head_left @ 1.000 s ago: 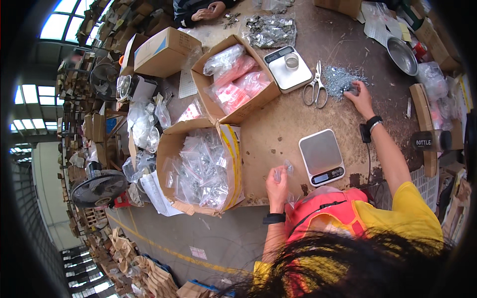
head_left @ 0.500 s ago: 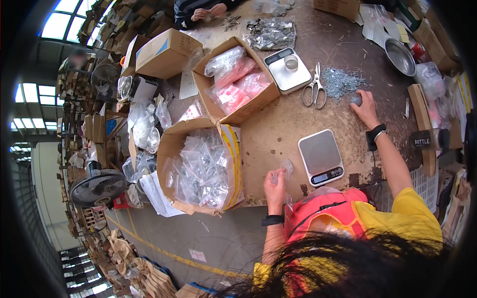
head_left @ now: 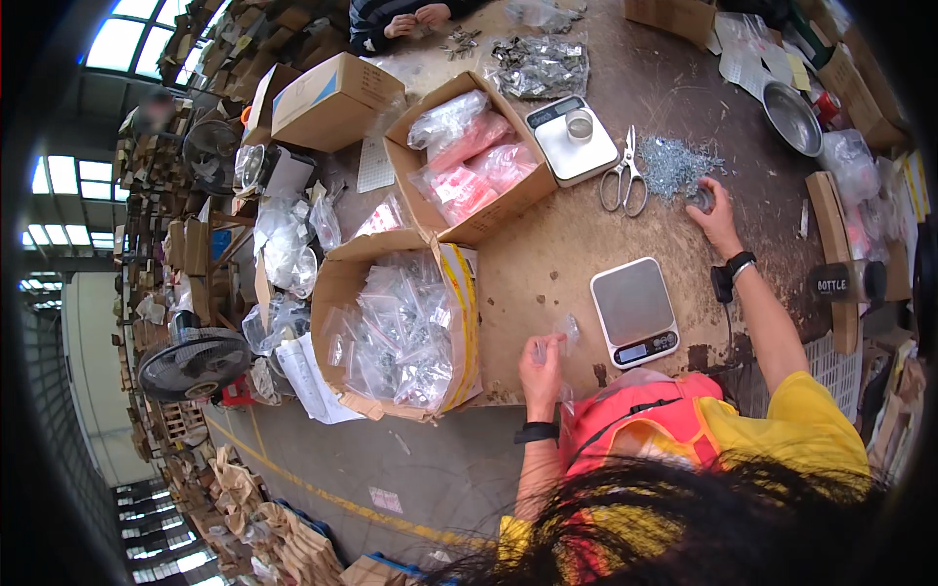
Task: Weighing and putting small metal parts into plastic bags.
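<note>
My right hand point(head_left: 718, 220) is closed around a small round see-through cup point(head_left: 700, 199) at the near right edge of a pile of small silvery metal pieces point(head_left: 674, 166). What the cup contains is too small to tell. Close to the table's front edge, my left hand point(head_left: 540, 373) pinches a small clear plastic bag point(head_left: 570, 330), part of which sticks up past the fingers. Between the hands lies a white digital scale point(head_left: 633, 301) with a bare grey plate. Scissors point(head_left: 624, 181) rest just left of the metal pile.
A second white scale point(head_left: 567, 161) carries a clear cup point(head_left: 578, 124). Left stand two open cartons, one with filled clear bags point(head_left: 401, 332), one with pink and clear bags point(head_left: 464, 146). A metal bowl point(head_left: 790, 117) sits far right. Another person's hands point(head_left: 415, 20) work at the far edge.
My right hand has tipped the cup, so its round rim shows more now. My left hand keeps its grip on the bag in nearly the same place. The whole view has shifted slightly.
</note>
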{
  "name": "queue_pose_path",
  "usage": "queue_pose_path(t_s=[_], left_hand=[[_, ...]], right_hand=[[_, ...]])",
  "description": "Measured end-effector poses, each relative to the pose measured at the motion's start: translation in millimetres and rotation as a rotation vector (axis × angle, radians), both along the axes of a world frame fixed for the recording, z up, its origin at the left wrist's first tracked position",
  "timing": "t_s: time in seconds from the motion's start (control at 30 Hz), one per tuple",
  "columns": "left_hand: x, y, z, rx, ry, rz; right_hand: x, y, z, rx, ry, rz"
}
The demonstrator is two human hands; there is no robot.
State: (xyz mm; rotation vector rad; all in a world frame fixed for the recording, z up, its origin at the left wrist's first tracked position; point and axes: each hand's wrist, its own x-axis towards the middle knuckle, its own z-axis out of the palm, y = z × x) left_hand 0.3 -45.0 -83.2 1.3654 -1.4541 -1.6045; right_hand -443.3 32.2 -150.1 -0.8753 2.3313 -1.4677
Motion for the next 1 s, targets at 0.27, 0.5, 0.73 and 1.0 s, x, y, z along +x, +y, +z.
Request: queue_pose_path(t_s=[0.27, 0.5, 0.73, 1.0], left_hand=[[-5, -8, 2, -0.056, -0.014, 0.001], [-2, -4, 7, 0.021, 0.082, 0.045], [20, 1, 1, 0.053, 0.036, 0.047], [14, 2, 7, 0.117, 0.048, 0.043]], right_hand=[[116, 20, 90, 0.072, 0.229, 0.552], [136, 30, 79, 0.07, 0.296, 0.656], [-6, -22, 18, 0.228, 0.63, 0.034], [-41, -43, 3, 0.408, 0.409, 0.226]])
